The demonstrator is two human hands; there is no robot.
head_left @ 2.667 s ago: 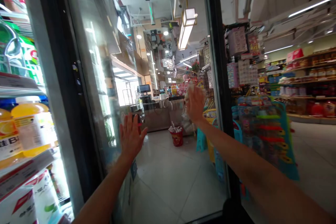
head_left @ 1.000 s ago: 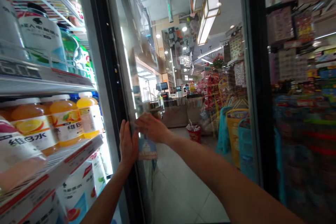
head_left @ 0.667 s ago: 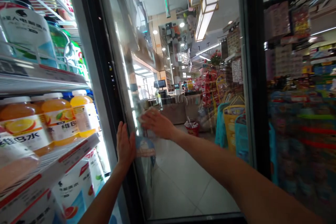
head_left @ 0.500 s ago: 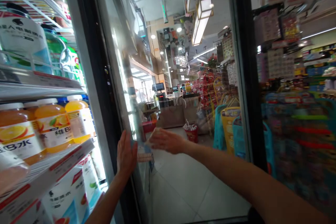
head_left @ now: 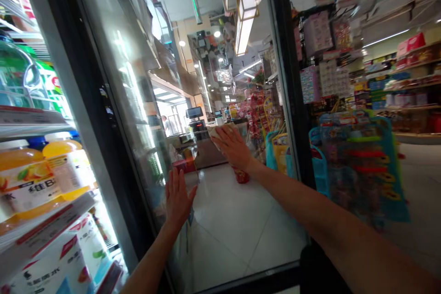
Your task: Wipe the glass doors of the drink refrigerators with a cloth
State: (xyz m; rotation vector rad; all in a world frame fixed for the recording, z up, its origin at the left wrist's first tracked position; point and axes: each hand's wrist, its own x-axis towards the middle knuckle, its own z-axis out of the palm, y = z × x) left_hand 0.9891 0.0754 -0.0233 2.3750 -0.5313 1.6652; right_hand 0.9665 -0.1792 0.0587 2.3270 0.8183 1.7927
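Observation:
A black-framed glass door (head_left: 220, 220) stands open in front of me. My right hand (head_left: 234, 147) presses a pale cloth (head_left: 213, 133) to the pane near its middle, with the fingers laid over it; part of the cloth is hidden under them. Lower and to the left, my left hand (head_left: 179, 200) has its fingers stretched out and the palm toward the glass, by the door's left side. It holds nothing. Whether that palm touches the pane, I cannot tell.
Lit cooler shelves at left carry orange drink bottles (head_left: 64, 163) and white-labelled packs (head_left: 51, 262). Beyond the glass are a red bin (head_left: 240, 175) and a checkout monitor (head_left: 194, 112). Right of the door frame (head_left: 287, 64) stands a blue rack of packaged goods (head_left: 365, 165).
My right hand has moved up and to the right across the glass with the cloth. The left hand's fingers are more spread. The view has swung right, showing less of the cooler.

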